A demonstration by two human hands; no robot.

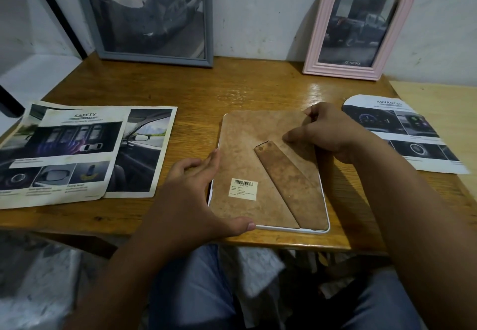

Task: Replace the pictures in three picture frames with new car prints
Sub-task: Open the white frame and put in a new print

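A wooden table (258, 92) is filling most of the view, standing against a pale wall (258, 6). At its back edge a grey frame (209, 19) is leaning on the wall at the left, showing a dim car picture, and a pink arched frame (316, 53) is leaning at the right, with a dark vehicle print marked TOYOTA at the bottom.

On the table's left side two car prints are lying flat and overlapping: the safety print (64, 154) is sitting on top of the interior print (144, 154). At the right edge a round-topped print (402, 133) headed ADVANCED is lying flat, well apart from the others.

In the middle, near the front edge, a white frame (294, 229) is lying face down. Its brown backing board (247, 143) is facing up, with the stand flap (289, 182) lying flat across it on a diagonal and a barcode label (243, 187) stuck beside the flap.

The left hand (191, 192) is resting at the frame's left side, fingers straight and relaxed along the edge, the thumb touching the front edge, grasping nothing. The right hand (327, 133) is at the frame's far right corner, fingers curling over the board's edge there and the thumb pressing down on the board just above the flap.
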